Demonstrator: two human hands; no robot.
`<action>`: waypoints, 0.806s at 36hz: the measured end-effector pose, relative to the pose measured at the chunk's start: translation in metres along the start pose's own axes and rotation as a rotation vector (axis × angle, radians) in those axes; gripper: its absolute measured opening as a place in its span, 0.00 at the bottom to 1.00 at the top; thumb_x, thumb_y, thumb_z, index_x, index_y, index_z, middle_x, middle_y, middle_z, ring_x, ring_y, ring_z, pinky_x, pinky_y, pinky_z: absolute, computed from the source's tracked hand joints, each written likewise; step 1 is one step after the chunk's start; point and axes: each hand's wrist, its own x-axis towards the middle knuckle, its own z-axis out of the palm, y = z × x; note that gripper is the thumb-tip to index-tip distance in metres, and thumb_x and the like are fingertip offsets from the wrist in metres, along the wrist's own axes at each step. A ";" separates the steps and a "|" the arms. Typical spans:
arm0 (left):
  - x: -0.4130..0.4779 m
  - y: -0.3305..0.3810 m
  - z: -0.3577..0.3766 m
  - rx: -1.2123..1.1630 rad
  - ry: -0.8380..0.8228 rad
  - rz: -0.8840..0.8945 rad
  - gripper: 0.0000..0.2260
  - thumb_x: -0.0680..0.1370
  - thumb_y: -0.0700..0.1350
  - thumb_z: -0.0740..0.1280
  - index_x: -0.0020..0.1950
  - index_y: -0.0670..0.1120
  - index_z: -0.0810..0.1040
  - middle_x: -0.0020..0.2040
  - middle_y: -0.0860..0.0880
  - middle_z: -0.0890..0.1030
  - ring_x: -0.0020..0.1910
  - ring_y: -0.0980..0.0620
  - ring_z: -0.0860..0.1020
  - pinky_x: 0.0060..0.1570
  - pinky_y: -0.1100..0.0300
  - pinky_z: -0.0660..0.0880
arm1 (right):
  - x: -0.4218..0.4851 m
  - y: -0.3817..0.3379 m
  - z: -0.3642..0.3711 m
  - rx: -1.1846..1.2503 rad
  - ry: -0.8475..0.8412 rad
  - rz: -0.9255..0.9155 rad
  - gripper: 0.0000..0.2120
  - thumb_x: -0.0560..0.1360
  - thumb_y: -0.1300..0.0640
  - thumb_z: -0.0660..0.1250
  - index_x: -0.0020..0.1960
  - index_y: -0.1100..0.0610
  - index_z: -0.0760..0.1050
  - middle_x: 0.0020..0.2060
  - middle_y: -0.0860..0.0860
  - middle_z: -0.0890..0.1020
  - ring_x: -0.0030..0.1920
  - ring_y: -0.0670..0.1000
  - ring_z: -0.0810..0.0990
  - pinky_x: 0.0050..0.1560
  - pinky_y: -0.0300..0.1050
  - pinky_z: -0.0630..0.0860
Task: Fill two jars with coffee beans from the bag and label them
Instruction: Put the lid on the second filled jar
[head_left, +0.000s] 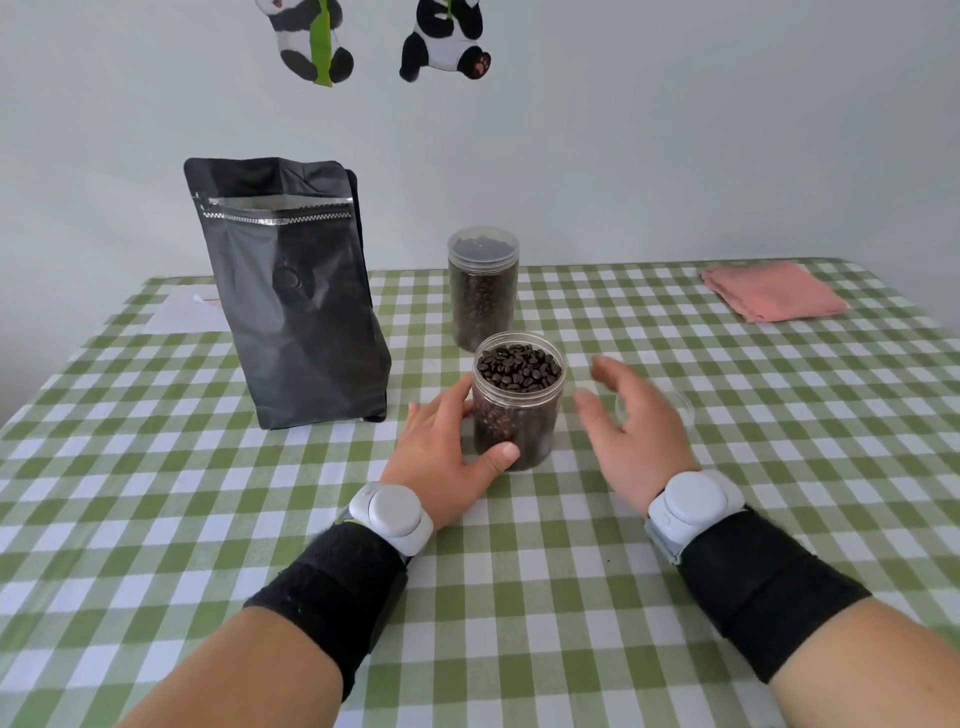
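A clear jar (519, 410) full of coffee beans stands lidless at the table's middle. My left hand (449, 452) holds its left side, thumb curled round the front. Just right of the jar, my right hand (631, 421) hovers with relaxed, slightly blurred fingers and holds nothing. A clear lid (675, 408) lies on the cloth, partly hidden behind that hand. Behind the open jar stands a second jar (483, 291), full of beans and closed with a clear lid. The black coffee bag (293, 301) stands upright to the left, its zip top open.
A green and white checked cloth (519, 597) covers the table. A folded pink cloth (774, 291) lies at the back right. White paper sheets (182, 312) lie behind the bag at the back left. The wall runs along the table's far edge.
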 end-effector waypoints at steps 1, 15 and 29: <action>0.001 0.001 0.000 0.019 0.005 -0.005 0.41 0.72 0.69 0.63 0.79 0.53 0.54 0.71 0.55 0.71 0.74 0.55 0.62 0.77 0.49 0.44 | 0.008 0.003 -0.005 -0.119 0.030 -0.018 0.29 0.77 0.39 0.61 0.75 0.48 0.62 0.70 0.45 0.72 0.70 0.50 0.69 0.70 0.49 0.66; 0.005 0.007 0.002 0.245 -0.047 -0.147 0.46 0.63 0.82 0.57 0.76 0.62 0.52 0.74 0.55 0.69 0.79 0.47 0.52 0.76 0.40 0.40 | 0.051 0.014 -0.035 -0.747 -0.423 0.210 0.35 0.70 0.35 0.65 0.74 0.38 0.58 0.69 0.56 0.67 0.60 0.62 0.75 0.57 0.51 0.75; 0.005 0.006 0.005 0.324 -0.048 -0.142 0.45 0.61 0.82 0.56 0.71 0.58 0.61 0.75 0.56 0.66 0.79 0.44 0.53 0.76 0.38 0.45 | 0.059 -0.059 -0.042 0.349 0.075 0.150 0.32 0.58 0.29 0.74 0.48 0.50 0.69 0.45 0.48 0.80 0.50 0.53 0.82 0.54 0.56 0.79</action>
